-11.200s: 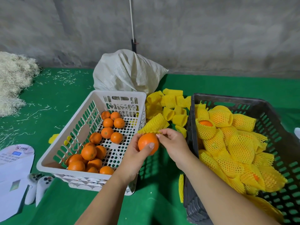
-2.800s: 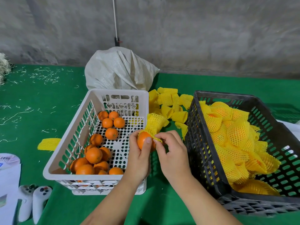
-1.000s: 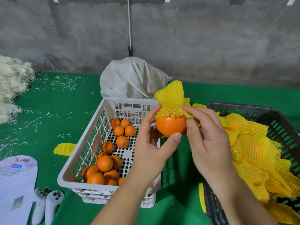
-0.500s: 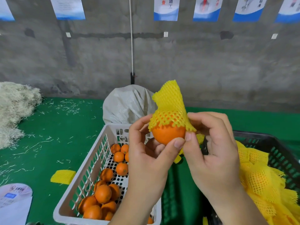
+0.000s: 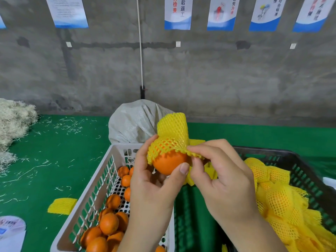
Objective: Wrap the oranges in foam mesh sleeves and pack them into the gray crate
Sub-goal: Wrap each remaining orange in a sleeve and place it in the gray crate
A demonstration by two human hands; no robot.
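My left hand (image 5: 151,186) grips an orange (image 5: 169,162) held up at mid-frame. A yellow foam mesh sleeve (image 5: 171,135) covers the orange's upper part, its free end standing up. My right hand (image 5: 220,175) pinches the sleeve's right edge between thumb and fingers. Below left, the white crate (image 5: 96,193) holds several bare oranges (image 5: 109,222). At right, the gray crate (image 5: 309,171) holds several wrapped oranges (image 5: 278,199).
A white woven sack (image 5: 134,120) stands behind the white crate. One loose yellow sleeve (image 5: 61,205) lies on the green cloth at left. A straw-like pile (image 5: 12,120) sits at far left. Spare sleeves (image 5: 209,176) show behind my right hand. Posters hang on the concrete wall.
The sleeve's lower edge has slid a little further down over the orange. Both hands keep their hold at about the same height.
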